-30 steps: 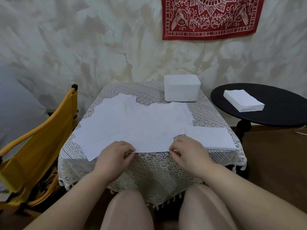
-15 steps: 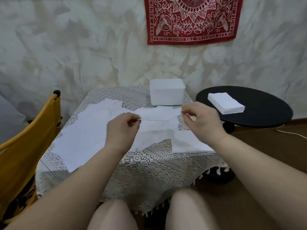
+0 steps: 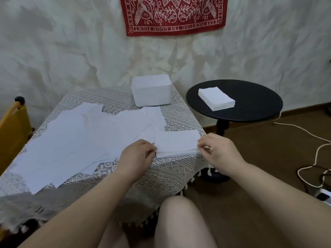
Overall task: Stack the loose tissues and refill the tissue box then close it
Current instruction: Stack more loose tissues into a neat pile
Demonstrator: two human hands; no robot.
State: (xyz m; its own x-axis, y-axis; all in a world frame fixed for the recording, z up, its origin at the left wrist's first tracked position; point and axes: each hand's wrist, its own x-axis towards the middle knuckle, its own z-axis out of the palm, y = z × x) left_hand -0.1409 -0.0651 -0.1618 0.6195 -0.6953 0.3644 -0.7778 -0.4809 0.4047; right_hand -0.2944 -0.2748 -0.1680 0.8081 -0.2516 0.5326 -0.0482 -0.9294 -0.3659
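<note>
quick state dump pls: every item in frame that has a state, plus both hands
left hand: pinching the left end of the small tissue stack
right hand: pinching its right end
small tissue stack: flat at the near right corner of the lace table, few sheets
loose tissues: spread overlapping, unstacked
tissue box: upright at the far edge, untouched
neat tissue pile: squared up on the black round table

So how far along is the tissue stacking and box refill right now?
Early on. Done: a small pile sits at the lace table's near right corner, and a neat stack lies on the black side table. In hand: left hand and right hand pinch the ends of that pile's top tissue. Left: many loose tissues remain spread out, and the white tissue box awaits refilling and closing.
</note>
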